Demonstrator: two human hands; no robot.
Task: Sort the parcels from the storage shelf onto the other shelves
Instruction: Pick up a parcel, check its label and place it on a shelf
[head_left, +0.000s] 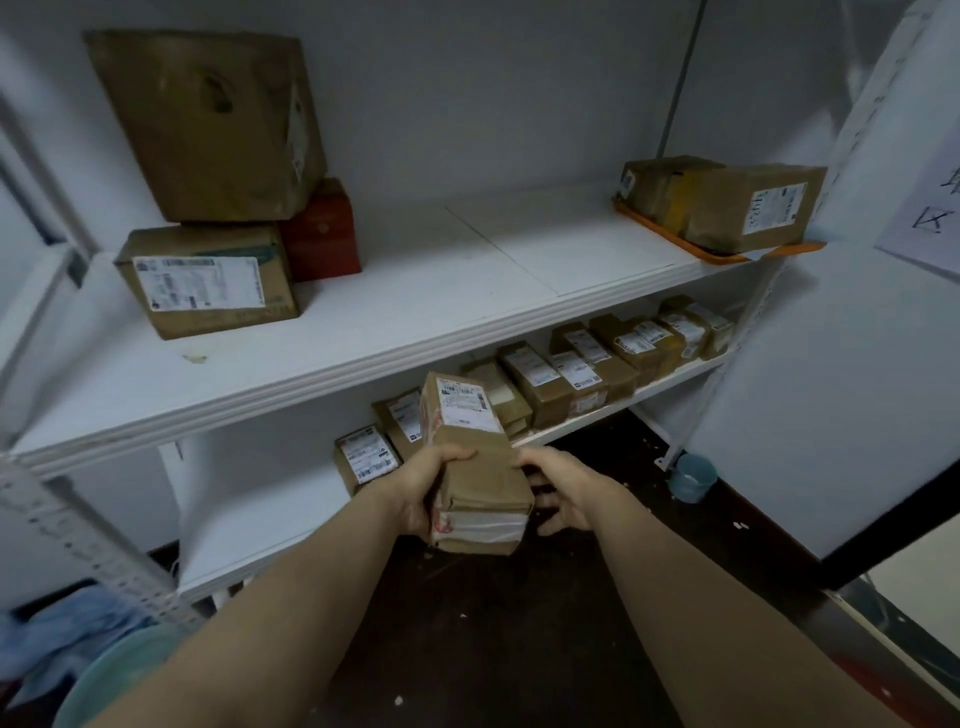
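Both forearms bare; no sleeves or gloves visible.

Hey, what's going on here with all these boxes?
A person is sorting parcels at a white shelving unit. Both hands, left hand and right hand, hold a small stack of brown parcels in front of the lower shelf, where a row of small labelled parcels already sits. The upper shelf carries larger cardboard boxes on the left and boxes on an orange tray on the right.
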